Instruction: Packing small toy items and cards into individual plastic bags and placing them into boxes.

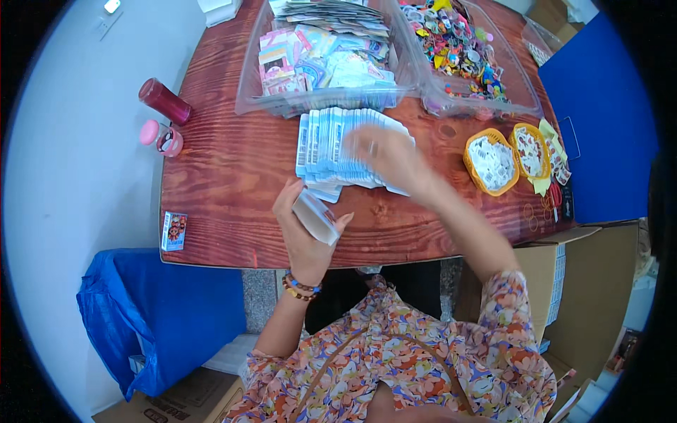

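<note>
My left hand [305,236] is closed around a small white card packet [314,215], held tilted above the table's near side. Its far side shows a little reddish print, and I cannot make out whether it is a box or a stack. My right hand [381,151] is over the right part of a long overlapping row of pale blue and white cards [324,148]. Motion smears its fingers, so whether they grip a card cannot be seen. The row lies in the middle of the table, just short of a clear plastic bin.
The red-brown wooden table [226,190] also bears a clear bin [247,99] of colourful packets, a tub [451,106] of small trinkets, yellow baskets [493,187], red scissors [556,201], a small printed box [174,231], a red bottle [166,101] and a pink-lidded jar [166,141].
</note>
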The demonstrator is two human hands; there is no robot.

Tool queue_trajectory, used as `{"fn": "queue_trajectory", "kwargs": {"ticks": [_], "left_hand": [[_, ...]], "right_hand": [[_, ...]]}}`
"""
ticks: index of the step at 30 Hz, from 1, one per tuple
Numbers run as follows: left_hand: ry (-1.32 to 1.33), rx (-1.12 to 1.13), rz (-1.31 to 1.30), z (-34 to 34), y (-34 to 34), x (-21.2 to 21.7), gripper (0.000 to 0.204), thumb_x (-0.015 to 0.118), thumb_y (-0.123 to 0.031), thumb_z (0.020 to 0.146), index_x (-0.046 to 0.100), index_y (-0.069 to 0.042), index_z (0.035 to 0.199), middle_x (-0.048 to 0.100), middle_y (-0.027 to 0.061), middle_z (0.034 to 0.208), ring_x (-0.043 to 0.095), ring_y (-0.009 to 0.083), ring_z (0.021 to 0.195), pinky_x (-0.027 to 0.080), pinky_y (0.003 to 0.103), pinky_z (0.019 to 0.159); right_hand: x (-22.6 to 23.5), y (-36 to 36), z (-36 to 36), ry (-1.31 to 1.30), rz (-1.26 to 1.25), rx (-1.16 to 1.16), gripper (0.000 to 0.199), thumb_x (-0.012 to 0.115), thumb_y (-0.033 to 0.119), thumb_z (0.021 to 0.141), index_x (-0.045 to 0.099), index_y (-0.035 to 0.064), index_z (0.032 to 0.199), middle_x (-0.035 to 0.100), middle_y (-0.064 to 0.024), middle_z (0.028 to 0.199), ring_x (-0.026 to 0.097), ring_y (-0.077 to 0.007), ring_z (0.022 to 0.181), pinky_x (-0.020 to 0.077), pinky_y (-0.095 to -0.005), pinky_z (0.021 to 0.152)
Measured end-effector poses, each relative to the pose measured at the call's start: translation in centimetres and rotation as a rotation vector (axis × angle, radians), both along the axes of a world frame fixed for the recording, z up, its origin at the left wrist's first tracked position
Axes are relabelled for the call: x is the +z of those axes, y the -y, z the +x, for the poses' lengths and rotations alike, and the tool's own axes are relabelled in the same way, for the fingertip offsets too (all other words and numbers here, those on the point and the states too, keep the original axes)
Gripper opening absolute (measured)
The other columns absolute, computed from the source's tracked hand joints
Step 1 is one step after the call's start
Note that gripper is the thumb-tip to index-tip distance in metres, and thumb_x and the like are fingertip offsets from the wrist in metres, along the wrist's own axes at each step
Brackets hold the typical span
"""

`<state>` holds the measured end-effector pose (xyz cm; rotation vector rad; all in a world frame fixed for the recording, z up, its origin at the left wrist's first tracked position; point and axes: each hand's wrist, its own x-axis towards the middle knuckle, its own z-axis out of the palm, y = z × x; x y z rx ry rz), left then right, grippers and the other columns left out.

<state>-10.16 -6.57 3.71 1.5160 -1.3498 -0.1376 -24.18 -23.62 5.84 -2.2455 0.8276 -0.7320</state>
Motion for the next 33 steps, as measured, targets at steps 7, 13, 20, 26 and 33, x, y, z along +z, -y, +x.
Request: {"fn": "queue_trajectory", "kwargs": {"ticks": [7, 13, 20, 26, 33], "left_hand": [[0.027, -0.132, 0.251, 0.2, -0.8, -0.2, 0.085, 0.093, -0.03, 0.065, 0.047, -0.001, 0.129, 0.055, 0.0168, 0.116, 0.056, 0.035, 0.109, 0.049, 0.043, 0.089], [-0.03, -0.19, 0.346, 1.5, -2.1, -0.3, 0.092, 0.095, -0.029, 0.063, 0.044, 0.0, 0.135, 0.053, 0.0146, 0.119, 0.059, 0.0267, 0.104, 0.052, 0.038, 0.086], [-0.134, -0.115, 0.366, 1.5, 0.6, -2.3, 0.087, 0.095, -0.026, 0.062, 0.047, 0.001, 0.13, 0.06, 0.0111, 0.113, 0.06, 0.0206, 0.099, 0.051, 0.035, 0.086], [0.023, -0.024, 0.266, -0.1, 3.4, -0.7, 0.088, 0.093, -0.033, 0.06, 0.046, 0.001, 0.126, 0.055, 0.0187, 0.113, 0.055, 0.0372, 0.106, 0.047, 0.045, 0.088], [0.122, -0.002, 0.201, -3.6, 4.4, -0.1, 0.083, 0.094, -0.025, 0.058, 0.047, -0.001, 0.123, 0.056, 0.018, 0.11, 0.054, 0.0382, 0.103, 0.047, 0.047, 0.086]], "right_hand": [[1.1, 17.2, 5.0, -0.53, -0.53, -0.138, 0.034, 0.075, 0.031, 0.08, 0.066, 0.0072, 0.103, 0.069, -0.0107, 0.101, 0.067, -0.0314, 0.098, 0.053, -0.0445, 0.081], [2.9, 19.3, 4.9, -0.649, -0.349, -0.017, 0.038, 0.078, 0.038, 0.077, 0.067, 0.0097, 0.1, 0.071, -0.0113, 0.094, 0.068, -0.0312, 0.096, 0.0522, -0.0458, 0.08], [3.4, 20.0, 0.1, -0.002, -0.001, -0.099, 0.024, 0.073, 0.024, 0.085, 0.066, 0.0005, 0.085, 0.066, -0.0008, 0.074, 0.061, -0.0138, 0.072, 0.046, -0.0307, 0.067], [8.2, 3.5, -2.5, 0.496, 0.404, -0.207, 0.023, 0.069, 0.011, 0.09, 0.061, 0.0014, 0.11, 0.063, -0.0024, 0.075, 0.058, -0.0065, 0.058, 0.039, -0.0186, 0.046], [3.9, -5.2, -5.0, 0.526, 0.256, -0.282, 0.042, 0.069, 0.002, 0.089, 0.056, 0.0005, 0.129, 0.067, -0.0067, 0.087, 0.063, -0.0089, 0.065, 0.048, -0.0214, 0.055]]}}
